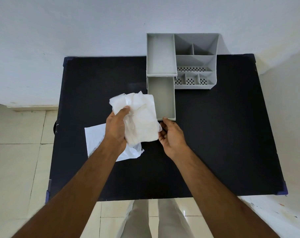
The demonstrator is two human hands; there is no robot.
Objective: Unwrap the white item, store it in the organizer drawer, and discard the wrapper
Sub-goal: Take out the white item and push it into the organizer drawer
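Fingers (pixel 124 109) of the left hand (pixel 115 127) pinch the wrapped white item (pixel 140 119), held just before the open organizer drawer (pixel 161 97). Right hand (pixel 171 136) touches its near corner, fingers loosely curled. Plastic wrapper (pixel 96 140) lies on the counter (pixel 214 134), left of the drawer.

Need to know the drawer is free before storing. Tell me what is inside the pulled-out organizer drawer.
The drawer shows only its bare grey floor; nothing lies in it. The wrapped white item, held by the left hand, overlaps its left wall, and the right hand touches its front edge.
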